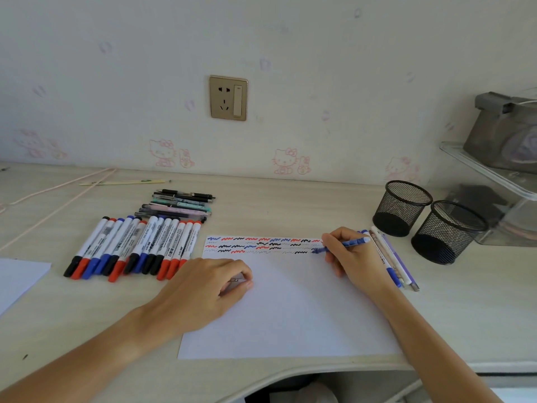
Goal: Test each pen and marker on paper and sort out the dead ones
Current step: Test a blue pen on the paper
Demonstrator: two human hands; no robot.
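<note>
The right hand point(350, 254) is gripping a blue pen point(343, 245) and pressing its tip to the sheet of paper point(284, 309) at the right end of the third row of test squiggles point(261, 245). The pen's long axis is running nearly left to right, tip pointing left toward the scribbles and tail pointing right toward the small cluster of pens point(390, 260) lying just beside that hand. That cluster is lying on the near-far line, partly hidden behind the right wrist, so the right hand is clearly the nearer one for it.

The left hand point(212, 283) is resting on the near-left part of the sheet with fingers curled; something small and metallic is showing between thumb and forefinger, possibly a pen cap or clip, though the view is too poor to say. The two hands are well apart, with bare paper between them.

The row of markers point(136, 248) and the stack of thin pens point(180, 206) are lying to the far left of the sheet, nearer the left hand. Two mesh cups point(427, 219) are standing far right, beyond the right hand.
</note>
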